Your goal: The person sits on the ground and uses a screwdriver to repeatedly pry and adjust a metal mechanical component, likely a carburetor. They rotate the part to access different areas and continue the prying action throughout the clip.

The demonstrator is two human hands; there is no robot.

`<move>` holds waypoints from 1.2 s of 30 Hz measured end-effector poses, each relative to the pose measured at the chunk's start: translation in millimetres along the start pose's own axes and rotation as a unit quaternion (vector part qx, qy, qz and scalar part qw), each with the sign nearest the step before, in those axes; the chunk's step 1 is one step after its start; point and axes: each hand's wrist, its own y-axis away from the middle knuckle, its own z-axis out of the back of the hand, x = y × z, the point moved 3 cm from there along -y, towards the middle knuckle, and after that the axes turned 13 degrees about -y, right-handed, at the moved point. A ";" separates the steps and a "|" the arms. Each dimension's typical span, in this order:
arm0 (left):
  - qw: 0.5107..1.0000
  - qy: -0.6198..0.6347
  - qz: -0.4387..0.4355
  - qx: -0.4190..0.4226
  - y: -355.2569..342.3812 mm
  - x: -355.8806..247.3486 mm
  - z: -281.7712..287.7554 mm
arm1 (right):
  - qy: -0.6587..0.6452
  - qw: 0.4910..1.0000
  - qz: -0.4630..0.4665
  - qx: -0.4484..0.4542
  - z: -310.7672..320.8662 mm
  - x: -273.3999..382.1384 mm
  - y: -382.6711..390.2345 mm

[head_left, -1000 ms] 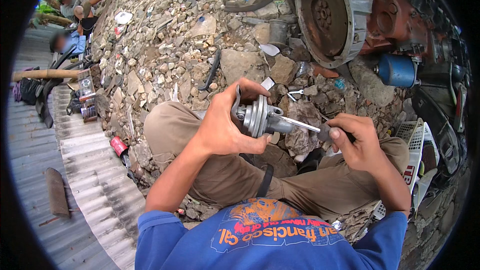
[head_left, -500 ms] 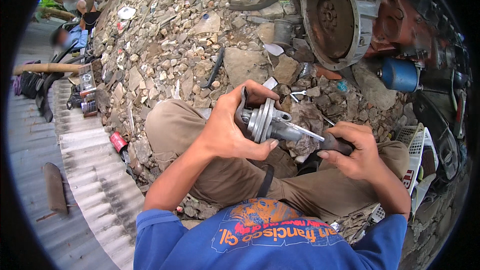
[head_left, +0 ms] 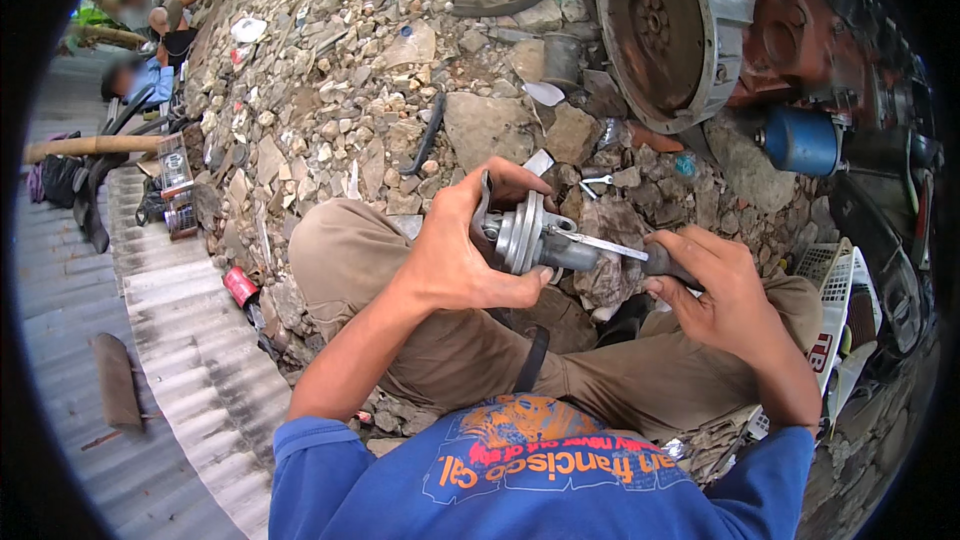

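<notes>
Left of the red engine (head_left: 785,25) and nearer the wearer, the left hand (head_left: 447,255) clasps a flanged metal pump (head_left: 522,237) in its fingers; the right hand's (head_left: 718,287) fingers grip a screwdriver (head_left: 612,247). Its blade reaching the pump suggests work mid-way; the flanges sit together, but what remains cannot be told.

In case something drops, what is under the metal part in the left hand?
Around its edges, a stone and the trousers show below; the metal part and left hand cover whatever lies directly beneath.
</notes>
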 end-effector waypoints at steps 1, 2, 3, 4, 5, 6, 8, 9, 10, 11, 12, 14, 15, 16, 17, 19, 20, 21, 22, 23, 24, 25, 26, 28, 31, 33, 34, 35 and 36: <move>1.000 0.006 0.007 0.001 0.0 -0.7 0.6 | 0.004 1.000 -0.005 0.007 -0.2 1.2 0.0; 1.000 0.013 0.015 0.003 -0.2 -1.3 0.8 | 0.008 1.000 -0.011 0.015 -0.3 3.5 -0.2; 1.000 0.019 0.017 0.002 -1.0 -1.9 0.7 | 0.012 1.000 -0.015 0.024 -0.6 4.5 -0.9; 0.999 0.025 0.020 0.000 -2.0 -2.4 0.5 | 0.006 1.000 0.018 0.000 0.7 5.8 -2.6; 0.999 0.031 0.022 -0.001 -2.6 -2.4 0.2 | -0.001 0.998 0.050 -0.025 2.0 6.3 -4.7; 0.999 0.028 0.020 -0.001 -2.4 -1.4 0.0 | -0.008 0.995 0.082 -0.050 3.1 7.5 -5.5; 1.000 0.022 0.015 -0.001 -1.3 1.6 -0.5 | 0.027 0.994 0.092 -0.050 3.2 9.2 -3.3; 1.000 0.008 0.014 0.001 -0.9 0.9 0.0 | 0.044 0.993 0.097 -0.050 4.0 10.3 -2.1; 1.000 -0.006 0.013 0.003 -0.5 0.1 0.6 | -0.016 0.998 0.064 -0.016 5.0 7.0 -3.3; 1.000 -0.021 0.011 0.005 -0.1 -0.8 0.9 | -0.076 0.997 0.031 0.018 7.2 2.7 -5.8; 1.000 -0.002 0.017 0.005 0.2 -0.9 0.1 | -0.134 0.990 -0.004 0.050 8.2 -0.2 -7.3; 0.999 0.035 0.028 0.004 0.4 -0.8 -1.7 | -0.351 0.903 -0.226 0.098 4.9 -6.4 -6.4; 1.000 0.007 0.024 0.003 0.2 -0.8 -1.4 | -0.447 0.823 -0.329 0.121 1.8 -8.8 -4.2; 1.000 -0.021 0.021 0.003 0.2 -0.5 -0.3 | -0.406 0.852 -0.305 0.128 3.7 -10.5 -5.7; 0.999 -0.049 0.017 0.003 -0.3 -0.2 0.1 | -0.363 0.879 -0.279 0.134 5.2 -13.1 -6.6; 0.999 -0.040 0.030 0.008 -2.3 1.3 -0.6 | -0.256 0.939 -0.197 0.122 6.7 -13.7 -8.6; 0.999 -0.036 0.036 0.010 -3.2 2.2 -1.2 | -0.190 0.966 -0.140 0.102 7.0 -11.7 -9.8; 0.999 -0.038 0.036 0.014 -3.7 4.2 -1.6 | -0.123 0.986 -0.082 0.080 6.0 -8.7 -10.6; 0.998 -0.039 0.035 0.018 -4.1 7.5 -2.4 | -0.131 0.988 -0.072 0.041 2.9 -6.1 -10.9; 0.998 -0.040 0.035 0.021 -4.2 9.1 -2.6 | -0.139 0.988 -0.063 0.001 -1.7 -2.1 -11.3; 0.998 -0.028 0.046 0.024 -5.0 8.6 -3.4 | -0.143 0.987 -0.055 -0.039 -2.1 -0.7 -10.5; 0.998 -0.016 0.057 0.026 -5.4 7.5 -3.6 | -0.134 0.989 -0.040 -0.036 -1.5 -2.9 -9.3; 0.997 -0.004 0.068 0.028 -5.9 7.1 -4.0 | -0.126 0.991 -0.025 -0.033 0.4 -6.6 -7.6; 0.999 -0.002 0.042 0.032 -5.2 7.6 -4.3 | -0.165 0.985 -0.048 0.006 1.2 -12.2 -6.5; 0.998 -0.004 0.041 0.043 -4.1 10.4 -3.8 | -0.354 0.910 -0.198 0.088 -3.0 -17.8 -2.9; 0.998 0.001 0.051 0.047 -5.0 11.8 -3.0 | -0.537 0.769 -0.329 0.112 -13.6 -23.5 2.2; 0.997 0.008 0.056 0.048 -7.1 12.3 -2.4 | -0.557 0.749 -0.335 0.130 -15.1 -23.7 2.6; 0.997 0.014 0.060 0.049 -8.7 12.4 -2.2 | -0.576 0.728 -0.340 0.147 -15.9 -24.1 2.3; 0.996 0.017 0.069 0.047 -8.5 12.0 -1.4 | -0.595 0.707 -0.344 0.166 -17.0 -24.3 0.9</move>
